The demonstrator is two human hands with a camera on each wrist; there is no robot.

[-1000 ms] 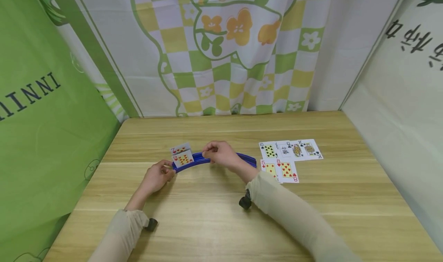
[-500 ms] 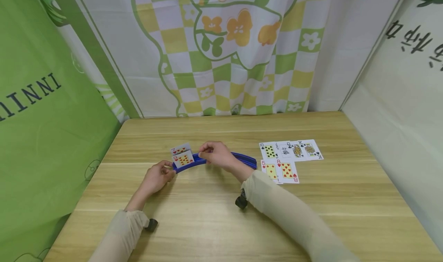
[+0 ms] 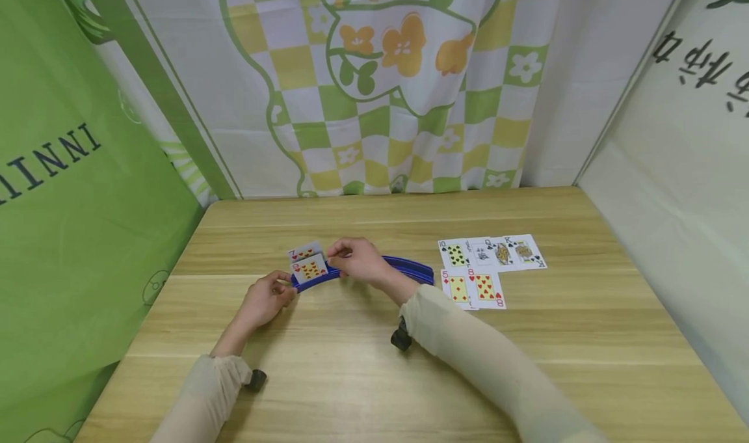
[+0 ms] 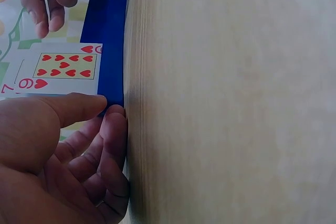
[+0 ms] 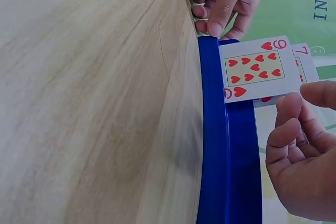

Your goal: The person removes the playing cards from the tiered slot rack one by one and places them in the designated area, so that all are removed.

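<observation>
A curved blue card holder (image 3: 409,269) lies on the table. At its left end stand a nine of hearts (image 3: 310,269) in front and a seven of hearts (image 3: 304,252), partly hidden behind it. My left hand (image 3: 265,298) pinches that end; in the left wrist view the thumb (image 4: 86,107) presses on the blue rim beside the nine. Just right of the two cards hovers my right hand (image 3: 359,261), fingers loosely bent. The right wrist view shows its thumb and index finger (image 5: 287,109) apart, nothing between them, close to the seven's edge; I cannot tell whether they touch it.
Right of the holder, a row of overlapping cards lies face up, from a black ten (image 3: 455,255) to a king (image 3: 525,253). Below it lie a five of diamonds (image 3: 458,289) and an eight of hearts (image 3: 486,289). A patterned curtain (image 3: 404,137) hangs behind the table.
My right hand has slid left along the holder toward the two standing cards. The left hand, the holder and the cards have stayed in place.
</observation>
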